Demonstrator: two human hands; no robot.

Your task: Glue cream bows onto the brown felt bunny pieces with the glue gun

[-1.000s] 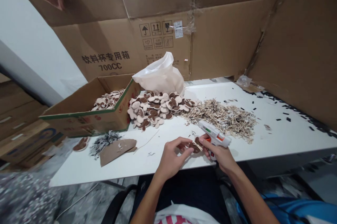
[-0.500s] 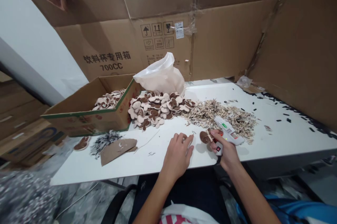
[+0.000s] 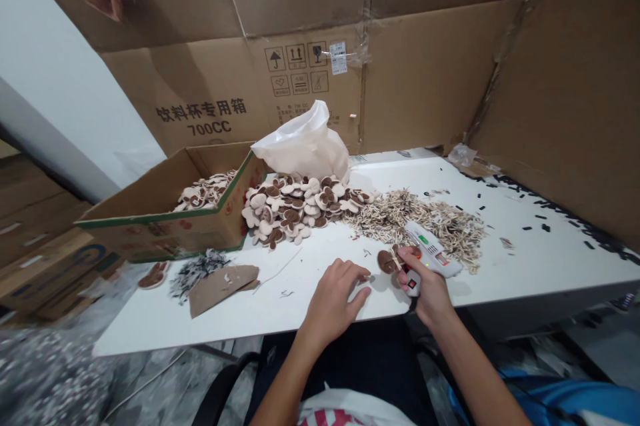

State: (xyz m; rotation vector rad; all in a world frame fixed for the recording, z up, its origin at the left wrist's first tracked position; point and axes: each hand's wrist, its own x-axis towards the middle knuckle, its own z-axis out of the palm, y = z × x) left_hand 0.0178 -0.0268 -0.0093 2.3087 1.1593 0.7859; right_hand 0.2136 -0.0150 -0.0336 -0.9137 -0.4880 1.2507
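My right hand [image 3: 431,289] is closed around a white glue gun [image 3: 434,249] with a small green display, its handle pointing down towards the table's front edge. At the fingertips of this hand is a brown felt piece [image 3: 387,261] with a pale strip against it; whether it is gripped or only touched is partly hidden. My left hand [image 3: 334,296] hovers low over the white table, fingers curved and thumb apart, with no object visible in it. Beyond the right hand spreads a heap of short beige strips [image 3: 425,216]. Left of it lies a pile of brown and cream bunny-shaped felt pieces [image 3: 295,206].
An open cardboard box [image 3: 165,236] with more felt pieces stands at the left. Behind the pile sits a white plastic bag [image 3: 305,146]. A cardboard scrap [image 3: 223,288] lies front left. Small black pieces [image 3: 547,228] dot the right side, and cardboard walls enclose the back.
My left hand's thumb and forefinger have spread farther apart. The right hand, with the glue gun and felt piece, stays nearly in place. The view has shifted slightly.
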